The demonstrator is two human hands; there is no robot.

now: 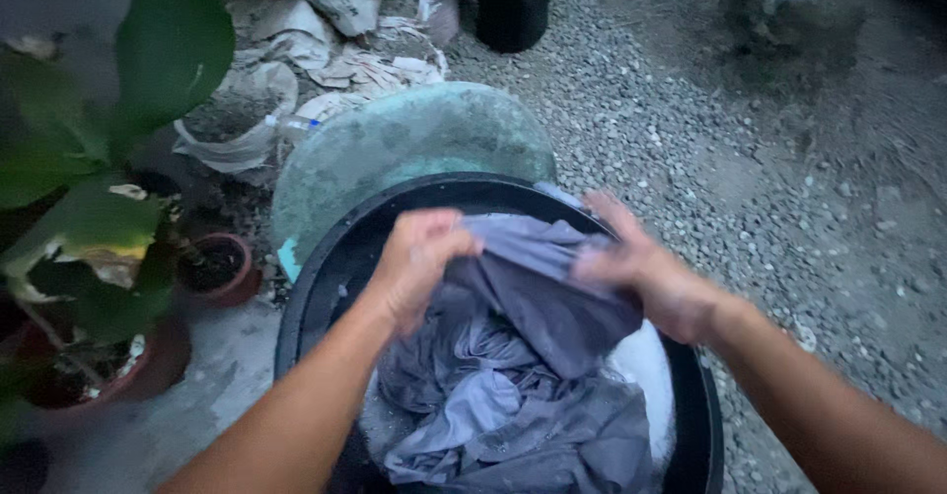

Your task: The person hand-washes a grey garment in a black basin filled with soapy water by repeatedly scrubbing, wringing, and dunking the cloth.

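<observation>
Left hand (419,262) clenched into a fist around a bunched fold of wet grey cloth (523,376), knuckles up, wrist bent over the near left side of the tub. Right hand (646,272) closed on the same fold from the other side, fingers curled over the fabric, a little blurred. Both fists close together, almost meeting, with the gripped stretch of cloth drawn taut between them and lifted above the rest.

Grey cloth heaped in crumpled folds below the hands, filling most of the round black tub (326,267), darker where soaked, paler along the creases. White suds (646,366) showing at the right, between the cloth and the tub wall, under the right wrist.

Just behind the tub, touching or nearly touching its far rim, a pale green upturned basin (395,139), dusty and mottled. Left of the tub, a small red-brown plant pot (222,267) with dark soil, and nearer the edge a larger pot under broad green leaves (109,109). Beyond the basin, torn paper sacks and crumpled scraps (326,50) in a pile, plus a dark upright container (513,1). Grey gravel (769,188) spreading across the right side.
</observation>
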